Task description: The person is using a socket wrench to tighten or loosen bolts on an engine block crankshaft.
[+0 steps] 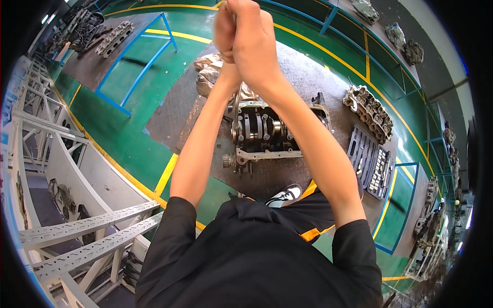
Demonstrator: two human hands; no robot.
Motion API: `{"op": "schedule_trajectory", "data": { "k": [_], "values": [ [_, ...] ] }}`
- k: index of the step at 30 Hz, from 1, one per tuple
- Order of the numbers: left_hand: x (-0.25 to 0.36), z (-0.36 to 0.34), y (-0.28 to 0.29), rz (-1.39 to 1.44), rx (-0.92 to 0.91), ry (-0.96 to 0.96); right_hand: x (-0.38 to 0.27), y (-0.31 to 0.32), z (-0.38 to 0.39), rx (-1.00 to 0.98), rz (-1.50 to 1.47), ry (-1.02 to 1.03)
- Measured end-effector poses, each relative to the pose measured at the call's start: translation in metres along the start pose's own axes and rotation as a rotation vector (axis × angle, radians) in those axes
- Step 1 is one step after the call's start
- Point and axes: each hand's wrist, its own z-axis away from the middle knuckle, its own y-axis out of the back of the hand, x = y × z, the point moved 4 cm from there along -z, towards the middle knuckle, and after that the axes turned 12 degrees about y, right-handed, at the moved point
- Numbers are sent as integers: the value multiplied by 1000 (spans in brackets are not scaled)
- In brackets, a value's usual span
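My left hand [224, 33] and my right hand [255, 43] are closed together at the top of the view, fingers wrapped. A slim metal bar [236, 110] runs up from the engine block toward them between my forearms. Its upper end is hidden by my hands, and its kind does not show clearly. Below my arms lies the engine block [269, 154], its crankshaft [251, 127] and bearing caps exposed. The bar's lower end meets the left part of the block, near a bolt. My right forearm covers part of the block's right side.
The block rests on a metal plate table [195, 138]. A cylinder head [368, 112] and an open socket set case [371, 161] lie on its right. Crumpled brownish wrapping [208, 74] sits beyond the block. Blue frames [136, 84] and white racks [92, 226] stand around.
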Motion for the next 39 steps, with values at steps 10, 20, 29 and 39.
{"op": "schedule_trajectory", "data": {
  "k": [10,20,29,39],
  "values": [
    [-17,87,43,-139,451,-220,-13,1,31,-32,63,-59],
    [-31,138,28,-159,572,-136,1,7,41,-1,-2,-144],
    [-61,150,29,-141,593,-130,21,7,54,7,-54,-188],
    [-63,165,9,-273,559,-22,15,14,59,-163,-208,-288]
  ]
}}
